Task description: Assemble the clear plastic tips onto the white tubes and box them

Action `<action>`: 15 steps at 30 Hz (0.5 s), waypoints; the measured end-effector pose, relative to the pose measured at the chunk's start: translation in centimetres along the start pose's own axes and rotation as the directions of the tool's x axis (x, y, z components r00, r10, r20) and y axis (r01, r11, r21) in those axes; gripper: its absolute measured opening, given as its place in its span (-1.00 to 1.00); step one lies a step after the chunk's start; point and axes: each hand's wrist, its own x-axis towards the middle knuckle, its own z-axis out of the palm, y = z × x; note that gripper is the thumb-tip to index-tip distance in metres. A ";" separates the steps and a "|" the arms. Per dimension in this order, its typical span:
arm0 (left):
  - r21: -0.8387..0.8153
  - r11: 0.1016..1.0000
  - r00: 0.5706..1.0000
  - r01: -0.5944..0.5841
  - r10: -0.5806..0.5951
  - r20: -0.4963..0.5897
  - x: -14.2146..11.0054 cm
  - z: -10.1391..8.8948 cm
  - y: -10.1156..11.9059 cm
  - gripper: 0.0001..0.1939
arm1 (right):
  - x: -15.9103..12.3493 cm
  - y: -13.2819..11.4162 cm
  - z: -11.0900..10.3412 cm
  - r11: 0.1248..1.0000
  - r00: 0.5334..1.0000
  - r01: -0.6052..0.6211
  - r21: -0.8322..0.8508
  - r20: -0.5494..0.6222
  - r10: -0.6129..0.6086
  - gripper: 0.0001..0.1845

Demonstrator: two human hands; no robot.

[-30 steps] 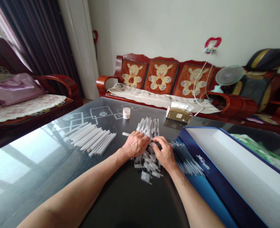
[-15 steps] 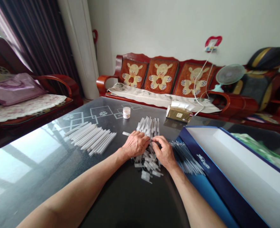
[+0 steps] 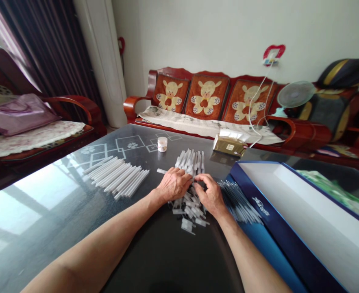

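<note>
The left hand's grip lies spread, palm down, on a heap of white plastic tubes at the middle of the glass surface. The right hand's grip curls into the heap; whether either clenches a tube, I cannot tell. A neat row of tubes lies at 10 o'clock, a blue box at 3 o'clock.

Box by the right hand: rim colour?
The box rim is dark navy with thin bright-blue edging and a white logo; best in the head view.
</note>
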 end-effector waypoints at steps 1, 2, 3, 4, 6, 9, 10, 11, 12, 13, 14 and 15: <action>-0.001 1.000 1.000 0.001 -0.001 0.001 0.0 0.0 0.0 -0.67 | 0.0 -0.1 0.0 1.000 1.000 -0.011 0.000 -0.005 0.011 -0.80; -0.001 1.000 1.000 0.000 0.000 0.001 0.0 0.0 0.0 -0.67 | 0.0 -0.1 0.0 1.000 1.000 -0.025 -0.003 -0.011 0.025 -0.76; 0.000 1.000 1.000 -0.002 0.002 0.002 0.0 0.0 0.0 -0.67 | 0.0 -0.1 0.0 0.999 0.999 -0.040 -0.010 -0.015 0.040 -0.74; 0.002 1.000 1.000 -0.004 0.004 0.003 0.0 0.0 0.0 -0.67 | 0.0 -0.1 0.0 0.998 0.998 -0.053 -0.019 -0.017 0.053 -0.76; 0.009 1.000 1.000 -0.008 0.008 0.005 0.0 0.0 0.0 -0.67 | 0.1 0.0 0.0 0.997 0.998 -0.060 -0.038 0.000 0.060 -0.82; 0.014 1.000 1.000 -0.012 0.012 0.009 0.0 0.0 0.0 -0.67 | 0.0 0.2 0.1 0.999 0.999 -0.034 -0.039 0.037 0.035 -0.83; 0.014 1.000 1.000 -0.012 0.012 0.010 0.0 0.0 -0.1 -0.67 | 0.0 0.3 0.1 0.999 0.999 -0.027 -0.035 0.039 0.028 -0.85; 0.013 1.000 1.000 -0.010 0.009 0.009 0.0 0.0 -0.1 -0.67 | 0.0 0.3 0.1 0.999 0.999 -0.025 -0.032 0.035 0.026 -0.87; 0.013 1.000 1.000 -0.006 0.006 0.008 0.0 0.0 -0.2 -0.67 | 0.0 0.2 0.1 0.999 0.999 -0.027 -0.032 0.027 0.028 -0.90; 0.013 1.000 1.000 -0.002 0.002 0.007 0.0 0.0 -0.2 -0.68 | -0.1 0.2 0.1 0.999 0.999 -0.031 -0.033 0.021 0.031 -0.91; 0.014 1.000 1.000 0.001 -0.001 0.008 0.0 -0.1 -0.2 -0.68 | -0.1 0.2 0.1 0.999 0.999 -0.035 -0.035 0.017 0.036 -0.92; 0.015 1.000 1.000 0.003 -0.004 0.010 0.0 -0.1 -0.2 -0.69 | -0.1 0.1 0.1 0.999 0.999 -0.038 -0.037 0.014 0.039 -0.92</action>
